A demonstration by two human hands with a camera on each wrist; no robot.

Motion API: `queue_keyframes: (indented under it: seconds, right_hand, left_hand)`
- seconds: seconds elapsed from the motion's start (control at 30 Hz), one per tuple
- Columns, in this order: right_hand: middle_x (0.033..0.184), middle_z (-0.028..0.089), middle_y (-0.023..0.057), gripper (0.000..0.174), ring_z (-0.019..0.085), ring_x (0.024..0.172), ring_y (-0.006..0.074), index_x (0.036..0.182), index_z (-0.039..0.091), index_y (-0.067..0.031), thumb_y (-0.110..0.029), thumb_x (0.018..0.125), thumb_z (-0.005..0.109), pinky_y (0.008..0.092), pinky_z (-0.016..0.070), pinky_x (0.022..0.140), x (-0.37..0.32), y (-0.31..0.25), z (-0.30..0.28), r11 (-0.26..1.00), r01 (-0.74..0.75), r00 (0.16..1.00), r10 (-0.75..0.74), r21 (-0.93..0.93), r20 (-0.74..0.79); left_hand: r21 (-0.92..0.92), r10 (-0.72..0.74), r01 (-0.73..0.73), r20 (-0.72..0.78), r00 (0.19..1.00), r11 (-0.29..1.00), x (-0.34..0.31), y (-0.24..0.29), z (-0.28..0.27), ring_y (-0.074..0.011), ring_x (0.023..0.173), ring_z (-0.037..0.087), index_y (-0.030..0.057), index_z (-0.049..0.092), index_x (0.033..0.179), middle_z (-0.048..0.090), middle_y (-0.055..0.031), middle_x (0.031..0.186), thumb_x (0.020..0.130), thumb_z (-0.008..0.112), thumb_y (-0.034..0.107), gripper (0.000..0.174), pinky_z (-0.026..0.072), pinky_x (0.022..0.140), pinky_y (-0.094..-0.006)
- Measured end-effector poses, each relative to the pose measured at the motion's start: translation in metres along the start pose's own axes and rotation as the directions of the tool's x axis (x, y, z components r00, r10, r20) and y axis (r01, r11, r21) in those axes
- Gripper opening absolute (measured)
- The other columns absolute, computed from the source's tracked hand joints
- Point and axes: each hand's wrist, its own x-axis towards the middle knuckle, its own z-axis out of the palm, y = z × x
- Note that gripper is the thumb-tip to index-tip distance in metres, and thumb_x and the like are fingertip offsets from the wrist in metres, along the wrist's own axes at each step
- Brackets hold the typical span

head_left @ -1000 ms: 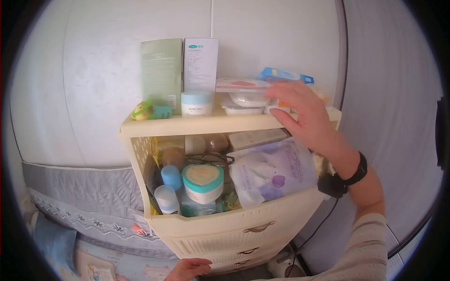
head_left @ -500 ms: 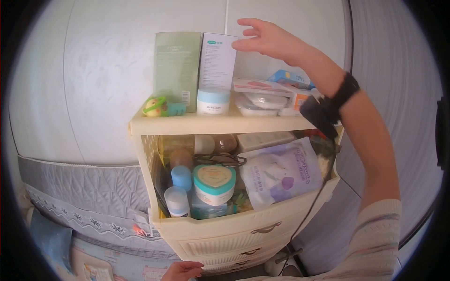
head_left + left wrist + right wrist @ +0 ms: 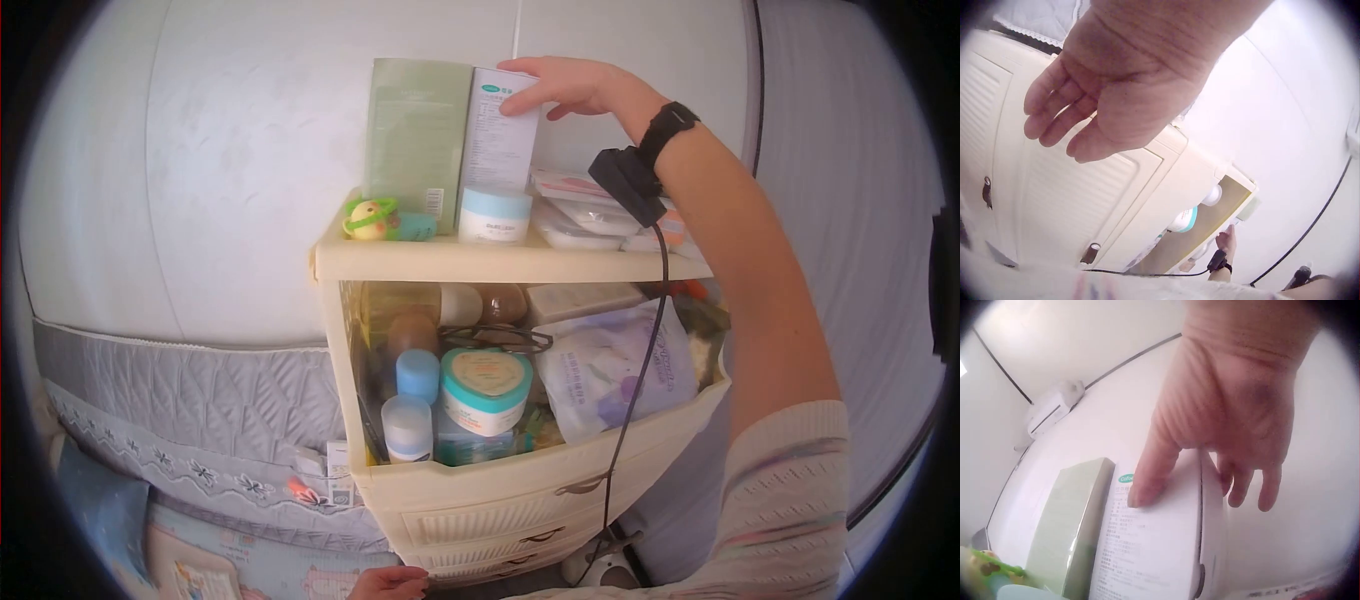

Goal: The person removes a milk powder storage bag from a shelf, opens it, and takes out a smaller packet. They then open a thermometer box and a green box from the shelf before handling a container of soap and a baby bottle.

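Observation:
My right hand (image 3: pixel 570 85) is at the top of a white box (image 3: pixel 497 145) printed with small text and a green logo. In the right wrist view the thumb (image 3: pixel 1147 478) lies on the box's front face, and the other fingers reach round its far side. A pale green box (image 3: pixel 415 140) stands upright just left of it. In front sits a white jar with a light blue lid (image 3: pixel 496 215). My left hand (image 3: pixel 1116 100) hangs with relaxed fingers in front of the closed lower drawers, holding nothing.
The cream drawer unit (image 3: pixel 520 262) has its top drawer pulled out, with a teal-lidded jar (image 3: pixel 487 390), a purple-white pouch (image 3: pixel 620 370) and bottles inside. Flat plastic packs (image 3: pixel 580 215) and a yellow-green toy (image 3: pixel 370 218) are on top. A black cable (image 3: pixel 637 390) dangles across the drawer.
My right hand has gone from the packs at the right, up and then left, onto the white box's top. My left hand stays low by the drawers.

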Motion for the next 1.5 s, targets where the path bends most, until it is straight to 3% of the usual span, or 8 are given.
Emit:
queue_keyframes:
  seconds: [0.2,0.3,0.53,0.7,0.93,1.23,1.3,1.5]
  right_hand:
    - [0.127,0.046,0.0184,0.088,0.047,0.115,0.0303,0.139,0.025,-0.0006,-0.024,0.071,0.077,0.0490,0.0473,0.087,-0.003,0.004,-0.001,0.944,0.063,0.998,-0.055,0.325,-0.033]
    - [0.122,0.051,0.0163,0.072,0.051,0.111,0.0281,0.136,0.032,-0.0007,-0.026,0.078,0.068,0.0439,0.0497,0.086,-0.007,0.005,0.000,0.948,0.073,0.996,-0.052,0.311,-0.074]
    - [0.120,0.049,0.0195,0.085,0.052,0.109,0.0312,0.135,0.028,0.0028,-0.023,0.071,0.077,0.0492,0.0514,0.082,-0.012,0.012,-0.015,0.891,0.149,0.977,-0.065,0.429,-0.205]
    - [0.117,0.053,0.0131,0.070,0.053,0.109,0.0261,0.130,0.040,-0.0006,-0.030,0.075,0.073,0.0473,0.0496,0.085,-0.019,0.024,-0.032,0.858,0.300,0.866,-0.062,0.416,-0.496]
    - [0.110,0.053,0.0165,0.062,0.053,0.105,0.0256,0.119,0.045,0.0054,-0.024,0.073,0.074,0.0489,0.0540,0.080,-0.060,0.024,-0.057,0.752,0.475,0.755,-0.081,0.457,-0.651]
    - [0.106,0.053,0.0164,0.050,0.053,0.103,0.0253,0.114,0.049,0.0030,-0.023,0.078,0.070,0.0478,0.0537,0.080,-0.143,0.013,-0.044,0.589,0.514,0.815,-0.109,0.623,-0.569]
    - [0.109,0.054,0.0134,0.054,0.054,0.103,0.0237,0.121,0.046,0.0006,-0.024,0.079,0.069,0.0451,0.0518,0.082,-0.161,0.014,-0.035,0.506,0.516,0.856,-0.278,0.692,-0.435]
    - [0.116,0.055,0.0089,0.070,0.056,0.102,0.0192,0.130,0.040,-0.0009,-0.022,0.073,0.074,0.0343,0.0469,0.088,-0.219,0.010,0.051,0.457,0.427,0.874,-0.428,0.780,-0.228]
  left_hand:
    - [-0.023,-0.015,0.015,0.006,1.000,1.000,0.001,-0.009,-0.004,-0.0119,0.075,0.060,-0.0027,0.060,0.109,0.065,-0.0056,0.085,0.087,0.060,0.016,0.029,0.0467,0.065,-0.0237]
    - [-0.051,-0.029,0.029,0.002,1.000,0.998,0.002,-0.012,-0.004,-0.0117,0.076,0.060,-0.0026,0.059,0.109,0.065,-0.0058,0.086,0.087,0.060,0.017,0.030,0.0468,0.065,-0.0236]
    - [-0.049,-0.039,0.040,0.020,0.999,0.998,0.006,-0.014,-0.002,-0.0117,0.076,0.061,-0.0030,0.058,0.112,0.066,-0.0064,0.087,0.087,0.060,0.017,0.031,0.0468,0.065,-0.0234]
    - [-0.035,-0.052,0.053,0.024,0.998,0.998,0.006,-0.008,0.003,-0.0122,0.076,0.060,-0.0037,0.058,0.112,0.066,-0.0069,0.087,0.087,0.060,0.017,0.032,0.0469,0.066,-0.0236]
    - [-0.022,-0.031,0.031,0.031,0.999,0.999,0.008,-0.010,0.012,-0.0131,0.075,0.060,-0.0060,0.058,0.111,0.065,-0.0081,0.086,0.087,0.060,0.016,0.033,0.0475,0.065,-0.0240]
    - [-0.121,0.063,-0.065,-0.019,0.998,0.991,0.009,0.015,0.040,-0.0143,0.076,0.061,-0.0043,0.059,0.110,0.065,-0.0094,0.089,0.086,0.062,0.013,0.030,0.0495,0.067,-0.0256]
    - [-0.168,0.122,-0.121,-0.003,0.992,0.978,0.002,0.041,0.047,-0.0175,0.078,0.062,-0.0019,0.059,0.111,0.066,-0.0110,0.091,0.085,0.063,0.012,0.031,0.0507,0.073,-0.0296]
    - [-0.431,0.455,-0.395,0.043,0.889,0.811,-0.001,0.102,0.089,-0.0294,0.100,0.058,0.0013,0.038,0.132,0.057,-0.0201,0.112,0.079,0.060,0.054,0.078,0.0508,0.075,-0.0365]
